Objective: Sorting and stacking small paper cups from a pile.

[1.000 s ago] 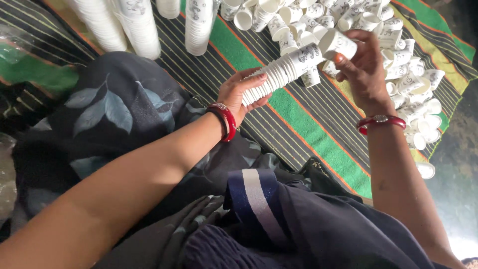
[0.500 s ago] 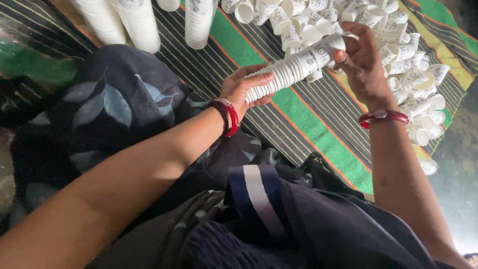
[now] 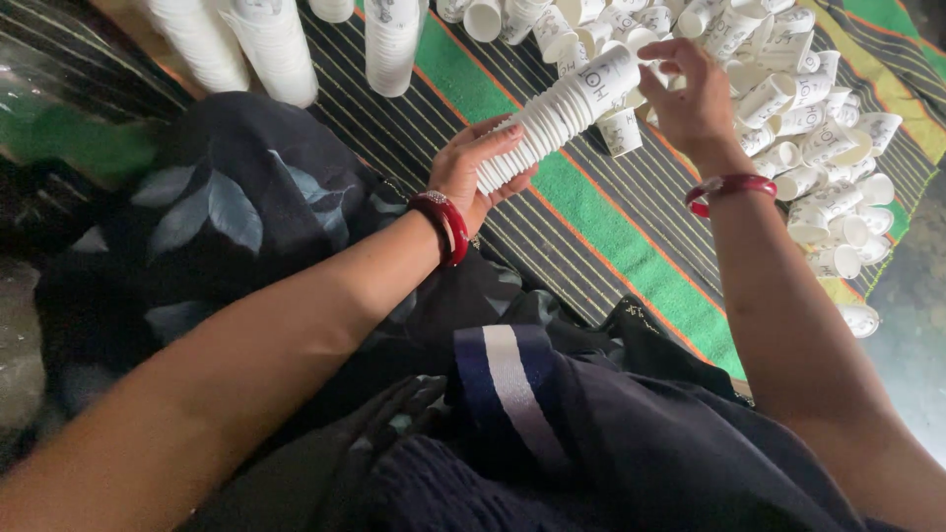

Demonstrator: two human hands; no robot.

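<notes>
Floor-level packing workplace, striped woven mat [image 3: 591,212], heaps of white paper cups [image 3: 818,148]

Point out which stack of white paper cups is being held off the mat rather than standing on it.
The slanted stack of nested cups: the left hand grips its lower end and the right hand its top. The other tall stacks stand upright on the striped mat, untouched.
</notes>
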